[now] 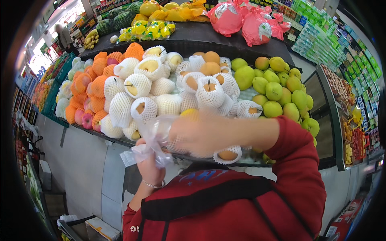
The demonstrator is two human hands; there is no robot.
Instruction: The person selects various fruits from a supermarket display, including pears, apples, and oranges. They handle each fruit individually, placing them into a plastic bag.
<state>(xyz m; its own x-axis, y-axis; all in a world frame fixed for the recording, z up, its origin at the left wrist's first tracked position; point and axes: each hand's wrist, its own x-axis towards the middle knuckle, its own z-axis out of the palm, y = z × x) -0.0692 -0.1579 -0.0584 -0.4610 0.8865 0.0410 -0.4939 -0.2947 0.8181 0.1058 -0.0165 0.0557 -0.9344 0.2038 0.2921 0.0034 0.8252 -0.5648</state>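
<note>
My left hand (150, 165) grips a clear plastic bag (156, 135) whose bunched end hangs out at the left of the fist. My right hand (194, 135), blurred, reaches across to the bag's right side; its fingers and whatever they hold cannot be made out. Foam-netted pears (169, 105) lie heaped just beyond both hands. Brown pears in white foam nets (209, 92) are piled behind my right hand, and one netted brown pear (227, 155) lies near the display's front edge, below my right forearm.
Apples in orange nets (98, 90) lie to the left, green pears (274, 90) to the right. Pink bags (226, 18), yellow-wrapped fruit (147, 30) and bananas (91, 39) sit on the dark shelf (193, 33) behind. A person (64, 37) stands far back left.
</note>
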